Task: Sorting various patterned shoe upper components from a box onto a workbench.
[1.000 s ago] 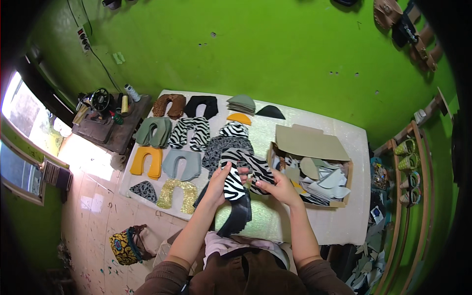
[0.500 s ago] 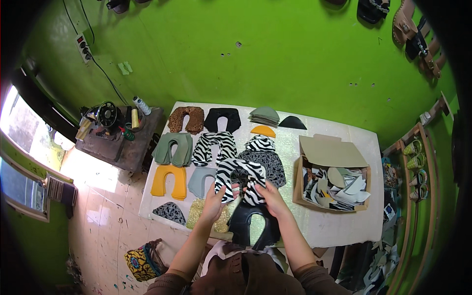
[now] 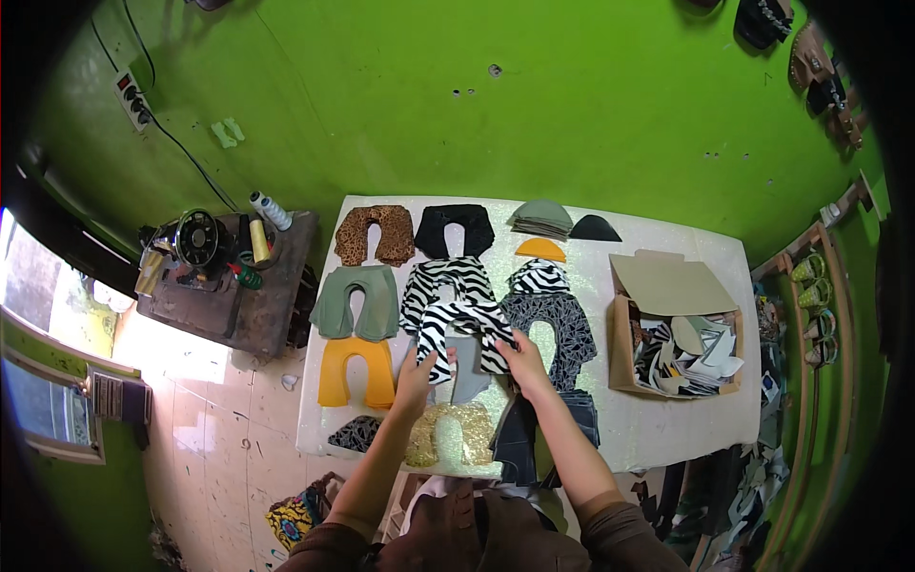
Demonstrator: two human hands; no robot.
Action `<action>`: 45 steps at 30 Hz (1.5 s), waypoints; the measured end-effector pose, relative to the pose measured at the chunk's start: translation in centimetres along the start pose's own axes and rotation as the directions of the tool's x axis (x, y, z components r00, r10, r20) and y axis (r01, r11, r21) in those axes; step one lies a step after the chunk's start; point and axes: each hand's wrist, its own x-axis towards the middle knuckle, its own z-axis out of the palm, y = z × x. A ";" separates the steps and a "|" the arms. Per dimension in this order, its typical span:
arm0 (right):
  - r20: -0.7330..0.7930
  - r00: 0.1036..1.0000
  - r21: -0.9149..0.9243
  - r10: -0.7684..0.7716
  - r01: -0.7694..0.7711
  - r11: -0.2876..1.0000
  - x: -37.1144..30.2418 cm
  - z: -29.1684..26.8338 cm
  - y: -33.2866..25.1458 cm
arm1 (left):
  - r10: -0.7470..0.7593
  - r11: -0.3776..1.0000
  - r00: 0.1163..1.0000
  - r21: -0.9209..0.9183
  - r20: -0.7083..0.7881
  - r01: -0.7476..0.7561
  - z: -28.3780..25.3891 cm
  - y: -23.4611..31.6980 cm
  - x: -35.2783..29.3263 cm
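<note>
My left hand point(image 3: 414, 379) and my right hand point(image 3: 523, 364) each grip one leg of a zebra-print U-shaped cutout point(image 3: 432, 341), held with its opening toward me. It overlaps the lower part of a stack of matching zebra-print cutouts point(image 3: 469, 272) on the table. Beneath and between my hands, a light grey U-shaped cutout point(image 3: 471, 370) is partly covered. Nearest my left hand lies a stack of yellow cutouts point(image 3: 332, 374). Gold glitter cutouts point(image 3: 426, 431) sit close to my left forearm; black cutouts point(image 3: 515, 440) are partly hidden under my right forearm.
Also on the white table point(image 3: 667, 429) are leopard-print point(image 3: 351, 238), black point(image 3: 434, 227), green point(image 3: 334, 300) and black-grey patterned cutouts point(image 3: 575, 329), plus half-round pieces point(image 3: 541, 217). A cardboard box point(image 3: 624, 348) full of scraps stands right. A sewing machine point(image 3: 195, 248) is at left.
Both hands have carried the zebra-print cutout leftward, from over the patterned and black pieces to the zebra-print stack. The view has shifted slightly.
</note>
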 end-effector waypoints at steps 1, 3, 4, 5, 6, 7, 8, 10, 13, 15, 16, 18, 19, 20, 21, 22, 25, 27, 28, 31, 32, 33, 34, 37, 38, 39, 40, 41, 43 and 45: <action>0.005 1.000 -0.012 0.006 -0.006 1.000 0.6 0.4 -0.6 | 0.002 1.000 1.000 0.023 -0.016 -0.002 -0.3 0.4 0.5; -0.024 0.999 -0.046 0.030 -0.032 0.998 1.6 1.6 -1.5 | 0.003 1.000 1.000 0.019 -0.009 -0.003 -2.1 0.2 2.0; -0.035 0.998 -0.030 0.045 -0.046 0.999 1.8 1.9 -1.8 | 0.059 0.974 0.998 0.218 0.009 -0.059 -2.4 0.3 2.5; -0.046 0.997 -0.015 0.059 -0.060 0.998 2.1 2.2 -2.0 | 0.110 0.906 0.993 0.407 0.040 -0.117 -2.7 0.4 2.8; -0.042 0.994 0.010 0.099 -0.098 0.995 2.6 2.4 -2.2 | 0.125 0.868 0.990 0.476 0.063 -0.140 -3.0 0.5 3.2; -0.028 0.990 0.033 0.139 -0.138 0.990 2.9 2.8 -2.4 | 0.115 0.820 0.991 0.557 0.063 -0.130 -3.7 0.6 4.1; 0.024 0.992 0.052 0.121 -0.122 0.991 3.1 3.1 -2.7 | 0.220 0.722 0.971 0.653 0.095 -0.227 -4.2 0.5 4.5; 0.015 0.990 0.064 0.140 -0.141 0.988 3.9 3.4 -3.0 | 0.307 0.607 0.941 0.732 0.145 -0.311 -4.2 1.2 5.8; 0.002 0.999 -0.049 0.045 -0.045 0.998 5.6 3.9 -3.3 | 0.199 0.616 0.974 0.758 0.112 -0.213 -3.3 4.6 6.8; -0.030 0.998 -0.133 -0.062 0.058 0.989 7.0 3.8 -3.4 | 0.144 0.512 0.983 0.841 0.118 -0.176 -3.0 6.2 8.2; -0.054 0.993 -0.252 -0.100 0.083 0.964 7.6 3.7 -3.6 | 0.190 0.404 0.970 0.888 0.150 -0.217 -2.4 6.9 8.3; -0.054 0.974 -0.396 -0.220 0.182 0.900 8.8 3.3 -3.2 | 0.195 0.270 0.970 0.943 0.143 -0.193 -1.2 7.5 8.2; -0.045 0.966 -0.482 -0.254 0.202 0.853 8.9 3.5 -3.4 | 0.205 0.129 0.970 0.979 0.128 -0.156 -1.2 7.7 8.1; -0.043 0.967 -0.480 -0.250 0.200 0.854 9.0 3.9 -3.2 | 0.244 0.099 0.954 0.975 0.171 -0.200 -1.6 7.3 8.2; -0.076 0.978 -0.562 -0.197 0.121 0.819 9.0 4.5 -3.1 | 0.242 0.098 0.956 0.976 0.167 -0.196 -1.6 7.0 8.1; -0.117 0.982 -0.638 -0.148 0.040 0.769 9.2 4.6 -2.8 | 0.272 0.130 0.955 0.979 0.120 -0.160 -1.1 6.9 7.8; -0.086 0.922 -0.674 -0.378 0.226 0.704 8.5 4.8 -2.1 | 0.312 0.217 0.946 0.963 0.089 -0.162 -0.3 6.5 7.3; -0.072 0.939 -0.682 -0.336 0.199 0.704 8.1 5.1 -2.4 | 0.328 0.268 0.940 0.944 0.099 -0.193 -0.8 6.2 7.3; -0.063 0.924 -0.697 -0.377 0.230 0.679 8.0 5.3 -2.6 | 0.345 0.284 0.928 0.926 0.143 -0.249 -1.1 5.9 7.7; -0.047 0.893 -0.702 -0.447 0.289 0.650 7.9 5.9 -2.7 | 0.370 0.298 0.913 0.909 0.172 -0.292 -1.8 5.3 8.2; -0.050 0.891 -0.711 -0.451 0.285 0.643 7.9 6.0 -2.7 | 0.379 0.296 0.911 0.912 0.160 -0.283 -1.9 5.2 8.3; -0.053 0.889 -0.718 -0.455 0.283 0.636 7.9 6.1 -2.7 | 0.389 0.293 0.909 0.916 0.148 -0.275 -2.0 5.1 8.3; -0.054 0.889 -0.719 -0.455 0.282 0.636 8.0 5.9 -2.7 | 0.388 0.293 0.909 0.915 0.150 -0.276 -1.8 5.1 7.9; 0.069 0.833 -0.911 -0.549 0.278 0.306 8.2 5.3 -2.3 | 0.341 0.029 0.936 0.994 0.089 -0.105 -0.2 6.3 5.6; 0.065 0.819 -0.907 -0.570 0.287 0.309 8.3 5.2 -2.6 | 0.335 0.011 0.937 0.994 0.103 -0.113 0.5 7.2 5.1; 0.060 0.805 -0.903 -0.591 0.295 0.311 8.3 5.2 -2.7 | 0.327 -0.006 0.938 0.993 0.117 -0.122 1.0 7.9 4.9; 0.057 0.804 -0.904 -0.592 0.293 0.310 8.3 5.4 -3.0 | 0.319 -0.006 0.937 0.988 0.146 -0.152 1.2 8.5 4.8; 0.058 0.803 -0.903 -0.593 0.295 0.311 8.3 5.8 -3.1 | 0.320 -0.007 0.936 0.989 0.145 -0.151 1.2 8.8 5.2; 0.151 0.737 -0.898 -0.658 0.380 0.219 8.5 6.5 -3.2 | 0.210 0.021 0.963 0.984 0.171 -0.179 1.0 9.0 6.2; 0.205 0.735 -0.896 -0.646 0.407 0.179 8.7 7.2 -3.1 | 0.330 0.001 0.888 0.941 0.319 -0.338 0.1 7.6 7.9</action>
